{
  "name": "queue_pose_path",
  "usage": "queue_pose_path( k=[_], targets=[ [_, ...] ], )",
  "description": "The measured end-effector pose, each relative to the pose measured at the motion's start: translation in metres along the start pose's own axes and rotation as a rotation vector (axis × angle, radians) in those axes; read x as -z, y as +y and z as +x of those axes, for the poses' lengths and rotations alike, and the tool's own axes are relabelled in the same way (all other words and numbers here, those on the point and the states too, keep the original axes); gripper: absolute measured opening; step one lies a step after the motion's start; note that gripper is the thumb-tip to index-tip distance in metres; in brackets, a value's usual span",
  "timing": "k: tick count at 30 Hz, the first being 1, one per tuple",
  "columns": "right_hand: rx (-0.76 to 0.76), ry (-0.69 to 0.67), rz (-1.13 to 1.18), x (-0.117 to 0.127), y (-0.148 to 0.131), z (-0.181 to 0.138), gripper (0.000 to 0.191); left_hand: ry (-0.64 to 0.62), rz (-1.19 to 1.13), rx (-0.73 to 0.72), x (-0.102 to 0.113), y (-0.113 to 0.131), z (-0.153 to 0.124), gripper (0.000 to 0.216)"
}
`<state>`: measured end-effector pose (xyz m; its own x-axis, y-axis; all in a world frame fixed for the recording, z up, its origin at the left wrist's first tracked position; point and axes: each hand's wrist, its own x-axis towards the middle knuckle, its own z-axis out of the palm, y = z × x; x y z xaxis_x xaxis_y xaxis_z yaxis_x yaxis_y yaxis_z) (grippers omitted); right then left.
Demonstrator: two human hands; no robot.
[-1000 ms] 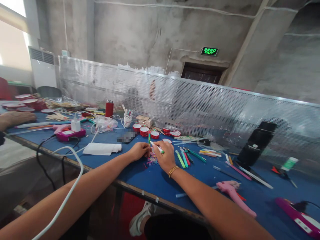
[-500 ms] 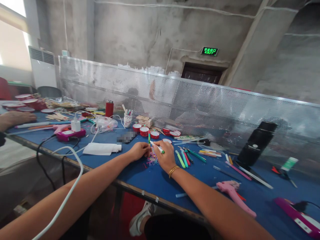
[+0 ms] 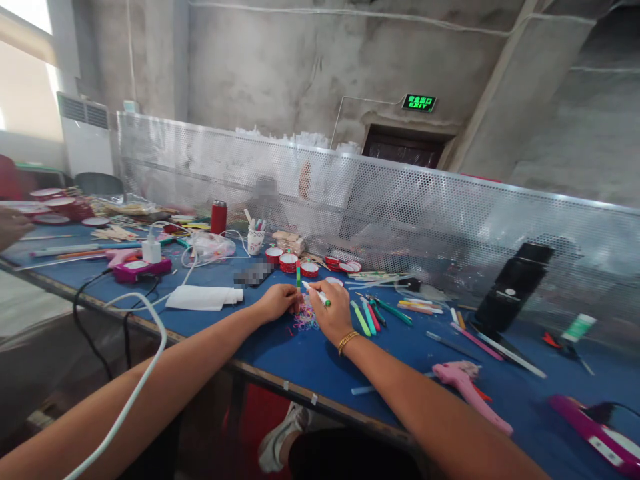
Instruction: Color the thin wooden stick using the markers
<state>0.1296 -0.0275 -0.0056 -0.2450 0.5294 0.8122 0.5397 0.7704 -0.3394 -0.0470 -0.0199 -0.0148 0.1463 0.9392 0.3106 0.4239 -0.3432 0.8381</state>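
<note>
My left hand (image 3: 278, 302) is closed on the lower end of a narrow upright stick (image 3: 299, 275) with red and green bands. In my right hand (image 3: 332, 312) is a white marker pen (image 3: 315, 292) with a green end, its tip pointing left beside the stick. Whether the tip touches the stick I cannot tell. Under and between both hands lies a heap of small multicoloured loops or strands (image 3: 305, 319). Several coloured markers (image 3: 367, 317) lie just right of my right hand.
Red-and-white round pieces (image 3: 289, 262) and a cup of pens (image 3: 255, 241) stand behind my hands. A white folded sheet (image 3: 204, 298) lies left. Pink glue gun (image 3: 460, 380) and black bottle (image 3: 515, 287) are right. Another person's hand (image 3: 14, 227) is far left. A perforated metal screen (image 3: 400, 200) runs behind.
The marker's tip has shifted slightly right, away from the stick. My left hand and the stick look the same. The other person's hand at far left has drawn back toward the picture's edge.
</note>
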Motion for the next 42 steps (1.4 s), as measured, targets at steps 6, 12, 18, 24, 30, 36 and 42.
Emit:
queue_pose_path(
  k=[6, 12, 18, 24, 30, 36, 42],
  targets=[
    [0.03, -0.032, 0.019, -0.0011, -0.0013, -0.0001, 0.019, 0.01, -0.009, 0.014, -0.0011, 0.0019, -0.0005, 0.038],
    [0.022, -0.036, 0.013, -0.0013, -0.0017, 0.0001, 0.019, 0.003, 0.001, 0.022, -0.0008, 0.004, -0.0015, 0.036],
    [0.014, -0.014, 0.003, -0.0014, 0.0012, 0.0007, 0.02, 0.006, -0.001, 0.014, 0.0, 0.0018, -0.0009, 0.039],
    [-0.006, 0.013, 0.025, -0.0001, 0.0012, 0.0017, 0.019, 0.006, -0.023, 0.033, -0.0006, 0.0011, -0.0008, 0.039],
    [0.032, -0.031, 0.022, -0.0009, -0.0017, 0.0007, 0.02, 0.028, -0.023, 0.036, -0.0007, 0.0043, -0.0029, 0.039],
    [0.012, 0.005, 0.01, -0.0006, 0.0003, 0.0007, 0.02, 0.028, -0.037, 0.029, 0.0, 0.0031, -0.0022, 0.038],
    [0.041, -0.027, 0.017, 0.0003, -0.0011, 0.0014, 0.017, 0.024, -0.044, 0.026, 0.0001, 0.0004, -0.001, 0.034]
  ],
)
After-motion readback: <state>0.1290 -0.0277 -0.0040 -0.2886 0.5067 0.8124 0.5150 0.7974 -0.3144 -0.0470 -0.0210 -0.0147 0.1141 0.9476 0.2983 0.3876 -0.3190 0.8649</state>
